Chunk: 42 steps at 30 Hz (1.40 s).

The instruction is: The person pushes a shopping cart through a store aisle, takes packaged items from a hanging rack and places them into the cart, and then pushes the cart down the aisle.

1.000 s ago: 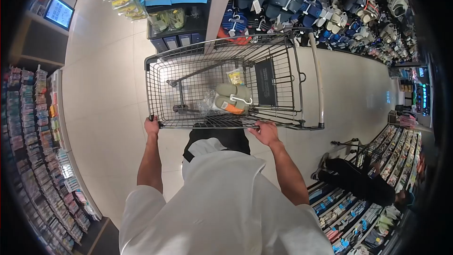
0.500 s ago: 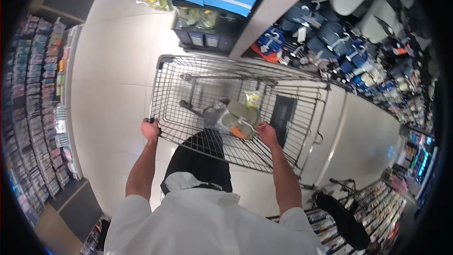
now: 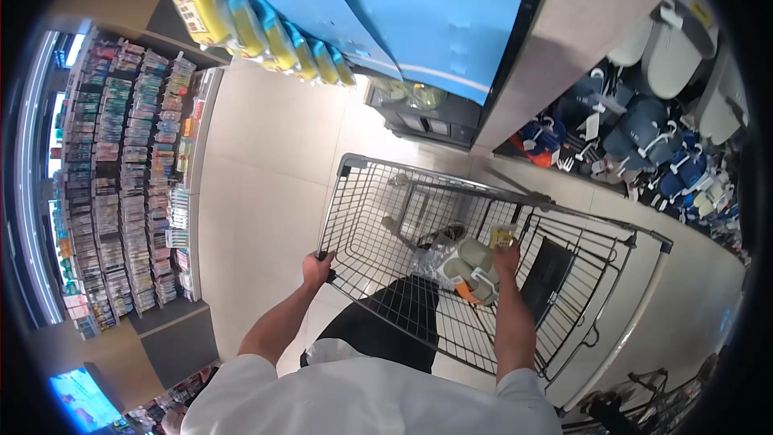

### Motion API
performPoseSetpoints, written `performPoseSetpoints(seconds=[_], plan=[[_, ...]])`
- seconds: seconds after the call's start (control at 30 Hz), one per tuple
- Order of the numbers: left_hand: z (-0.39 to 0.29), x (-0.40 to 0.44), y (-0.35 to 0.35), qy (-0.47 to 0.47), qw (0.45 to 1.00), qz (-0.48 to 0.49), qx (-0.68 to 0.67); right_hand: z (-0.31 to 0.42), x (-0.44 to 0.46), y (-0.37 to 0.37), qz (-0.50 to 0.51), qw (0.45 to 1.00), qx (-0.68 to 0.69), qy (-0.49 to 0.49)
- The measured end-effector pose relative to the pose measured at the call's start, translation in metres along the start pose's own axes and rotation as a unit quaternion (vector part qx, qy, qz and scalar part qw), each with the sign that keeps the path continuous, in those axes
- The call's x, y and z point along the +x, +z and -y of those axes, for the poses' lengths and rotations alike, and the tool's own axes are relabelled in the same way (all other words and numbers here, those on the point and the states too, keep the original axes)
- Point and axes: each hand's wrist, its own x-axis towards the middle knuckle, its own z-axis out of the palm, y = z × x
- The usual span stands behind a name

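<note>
My left hand [image 3: 316, 269] is wrapped around the corner of the metal shopping cart's rim [image 3: 342, 193]. Inside the cart, my right hand [image 3: 506, 258] has its fingers closed at the lower edge of a small yellow packet [image 3: 504, 236]. Just left of that hand lies a pair of olive-green slippers [image 3: 475, 258] on a white hanger, with an orange tag [image 3: 467, 292]. Beside the slippers sits a clear plastic-wrapped item [image 3: 435, 262], whose kind I cannot make out. A black panel [image 3: 547, 278] is to the right of my right hand.
Blue display panels [image 3: 451, 16] with hanging yellow-and-blue bags [image 3: 278, 40] stand ahead. Slippers on hangers [image 3: 644, 129] fill the right side. A rack of small packaged goods [image 3: 133, 169] lines the left. Pale tiled floor [image 3: 258, 145] lies between the rack and the cart.
My right hand has moved from beside the slippers to the yellow packet and closed there. My left hand still grips the cart. The view has shifted, with the blue display now nearer.
</note>
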Motion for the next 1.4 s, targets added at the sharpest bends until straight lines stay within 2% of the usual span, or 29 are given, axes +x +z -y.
performPoseSetpoints(seconds=[0.07, 0.1, 0.13, 0.17, 0.2, 0.23, 0.27, 0.3, 0.4, 0.5, 0.63, 0.83, 0.97, 1.1, 1.17, 1.23, 1.33, 1.37, 1.4], plan=[[0.010, 0.023, -0.016, 0.024, 0.991, 0.098, 0.082, 0.011, -0.011, -0.001, -0.010, 1.000, -0.011, -0.026], [0.053, 0.079, -0.013, 0.059, 0.974, 0.213, 0.044, 0.022, -0.021, -0.004, -0.009, 1.000, -0.014, -0.027], [-0.012, 0.059, -0.056, 0.089, 0.970, 0.174, 0.147, 0.033, -0.034, -0.011, 0.005, 0.999, -0.013, -0.032], [-0.054, 0.068, -0.088, 0.135, 0.985, 0.092, 0.051, 0.043, -0.046, -0.021, 0.018, 0.999, -0.015, -0.038], [-0.095, 0.077, -0.121, 0.196, 0.980, 0.013, -0.042, 0.050, -0.059, -0.029, 0.024, 0.995, -0.045, -0.087], [-0.138, 0.086, -0.154, 0.263, 0.957, -0.057, -0.113, 0.057, -0.069, -0.036, 0.028, 0.988, -0.074, -0.133], [-0.212, 0.057, -0.201, 0.285, 0.927, -0.097, -0.222, 0.062, -0.076, -0.039, 0.033, 0.987, -0.053, -0.146], [-0.257, 0.055, -0.241, 0.300, 0.913, -0.130, -0.246, 0.064, -0.083, -0.038, 0.040, 0.986, -0.032, -0.156], [-0.389, -0.012, -0.324, 0.422, 0.833, -0.168, -0.317, 0.091, -0.097, -0.040, 0.063, 0.981, 0.099, -0.156], [-0.453, -0.029, -0.360, 0.505, 0.773, -0.140, -0.356, 0.137, -0.119, -0.047, 0.060, 0.966, 0.212, -0.137], [-0.485, -0.015, -0.387, 0.501, 0.763, -0.086, -0.400, 0.225, -0.128, -0.064, 0.029, 0.940, 0.284, -0.186], [-0.496, -0.008, -0.406, 0.528, 0.750, -0.117, -0.381, 0.354, -0.151, -0.127, -0.012, 0.899, 0.314, -0.306], [-0.495, -0.010, -0.423, 0.519, 0.778, -0.023, -0.354, 0.449, -0.168, -0.170, -0.025, 0.862, 0.333, -0.380], [-0.492, -0.016, -0.432, 0.515, 0.755, 0.075, -0.399, 0.552, -0.193, -0.203, -0.029, 0.799, 0.361, -0.480], [-0.491, -0.019, -0.437, 0.522, 0.747, 0.102, -0.398, 0.603, -0.209, -0.208, -0.001, 0.769, 0.406, -0.494], [-0.491, 0.000, -0.440, 0.520, 0.747, 0.136, -0.391, 0.651, -0.224, -0.210, -0.026, 0.746, 0.450, -0.491], [-0.500, 0.012, -0.433, 0.522, 0.711, 0.189, -0.431, 0.706, -0.231, -0.199, -0.079, 0.707, 0.505, -0.488], [-0.501, 0.025, -0.430, 0.524, 0.714, 0.191, -0.423, 0.714, -0.236, -0.189, -0.090, 0.717, 0.508, -0.470], [-0.504, 0.011, -0.429, 0.531, 0.692, 0.218, -0.438, 0.727, -0.232, -0.183, -0.102, 0.720, 0.509, -0.461]])
